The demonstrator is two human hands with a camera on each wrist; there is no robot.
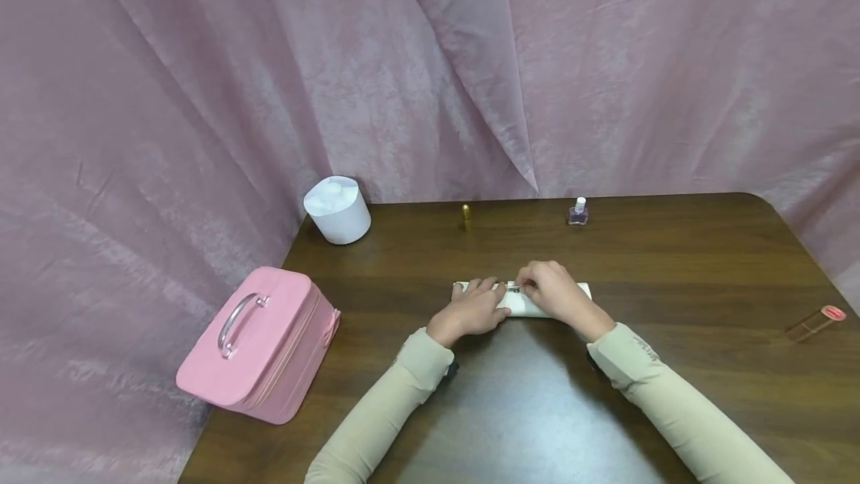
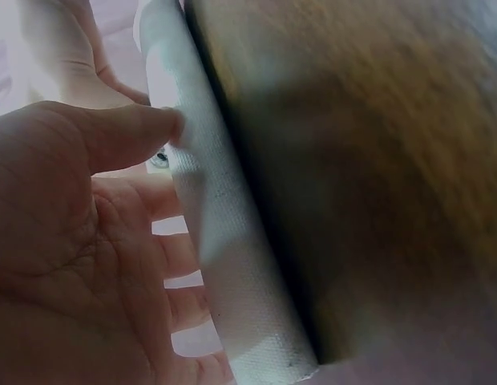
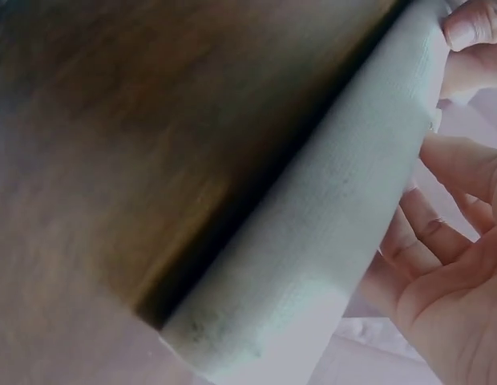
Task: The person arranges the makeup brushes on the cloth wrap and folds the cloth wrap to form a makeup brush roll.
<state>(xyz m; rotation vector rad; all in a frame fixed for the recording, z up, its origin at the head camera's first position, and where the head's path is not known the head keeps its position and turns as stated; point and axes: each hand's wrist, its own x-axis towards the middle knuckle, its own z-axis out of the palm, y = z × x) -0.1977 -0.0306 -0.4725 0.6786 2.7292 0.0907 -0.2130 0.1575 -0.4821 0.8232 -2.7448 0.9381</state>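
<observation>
A long, white, fabric-textured case (image 1: 527, 308) lies crosswise on the wooden table in front of me. My left hand (image 1: 470, 311) holds its left part, fingers spread over the top and thumb on the near side, as the left wrist view shows the thumb on the case wall (image 2: 224, 233). At the middle of the top edge, a small metal clasp (image 1: 513, 288) shows between the hands. My right hand (image 1: 552, 291) bends over the case with thumb and fingertips pinching beside that clasp. In the right wrist view its curled fingers (image 3: 417, 233) lie partly behind the case.
To the left stands a pink vanity case (image 1: 251, 342) with a silver handle. A white paper roll (image 1: 346, 219), a small gold tube (image 1: 466, 213) and a purple nail polish bottle (image 1: 578, 213) line the back edge. A lipstick-like tube (image 1: 809, 325) is far right.
</observation>
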